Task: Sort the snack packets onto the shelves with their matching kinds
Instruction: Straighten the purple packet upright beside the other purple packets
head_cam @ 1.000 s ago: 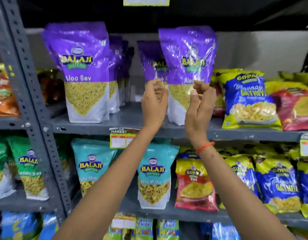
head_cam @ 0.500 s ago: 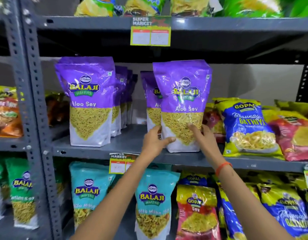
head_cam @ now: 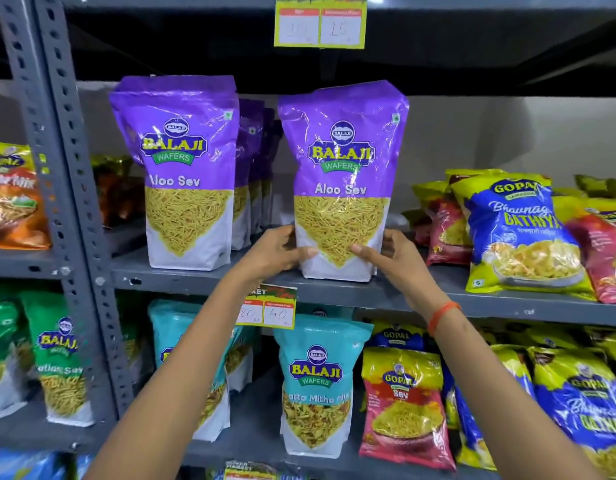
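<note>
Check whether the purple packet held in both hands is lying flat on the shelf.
No. The purple packet stands upright on the shelf, with the left hand and right hand gripping its lower sides.

Now gripping purple Aloo Sev packet (head_cam: 341, 181) low at frame centre, left hand (head_cam: 275, 252) and right hand (head_cam: 393, 258) dropped from its middle.
</note>
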`<state>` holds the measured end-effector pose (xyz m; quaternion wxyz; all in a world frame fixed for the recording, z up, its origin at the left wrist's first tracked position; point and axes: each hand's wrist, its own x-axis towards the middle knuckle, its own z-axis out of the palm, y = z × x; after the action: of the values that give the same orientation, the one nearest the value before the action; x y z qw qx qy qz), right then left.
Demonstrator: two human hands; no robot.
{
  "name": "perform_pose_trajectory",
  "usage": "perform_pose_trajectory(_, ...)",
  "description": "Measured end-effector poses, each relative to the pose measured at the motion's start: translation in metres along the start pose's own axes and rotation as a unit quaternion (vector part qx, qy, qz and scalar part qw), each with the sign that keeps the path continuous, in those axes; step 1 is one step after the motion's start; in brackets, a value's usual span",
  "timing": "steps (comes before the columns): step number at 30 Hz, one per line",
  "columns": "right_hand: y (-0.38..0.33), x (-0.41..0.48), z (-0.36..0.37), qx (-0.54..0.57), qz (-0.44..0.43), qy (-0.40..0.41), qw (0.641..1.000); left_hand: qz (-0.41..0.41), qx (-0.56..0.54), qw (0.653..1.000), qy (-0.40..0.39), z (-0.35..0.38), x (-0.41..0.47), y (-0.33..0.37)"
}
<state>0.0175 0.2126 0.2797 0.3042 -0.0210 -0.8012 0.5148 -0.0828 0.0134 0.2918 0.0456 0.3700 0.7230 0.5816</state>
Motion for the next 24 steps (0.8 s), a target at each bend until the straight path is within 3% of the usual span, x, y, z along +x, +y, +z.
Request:
perform_pose_trajectory(17,0.001,-0.003,0.003,0.01,-0.001,0.015,1.0,0.028,-0.001,0.999,0.034,0.007,-0.006,-0.005)
perform_pose_trajectory(20,0.003,-0.013,0.007,-0.011,-0.083,0.156,0.984,0.062,0.108,0.986,0.113,0.022,-0.015,0.0)
perform_pose_trajectory(22,0.005,-0.027,0.009,0.001,-0.154,0.268,0.951,0.107,0.166,0.957,0.214,0.04,-0.025,0.003)
perform_pose_trajectory(24,0.01,-0.044,0.008,-0.003,-0.205,0.323,0.924,0.192,0.204,0.919,0.279,0.067,-0.037,0.001)
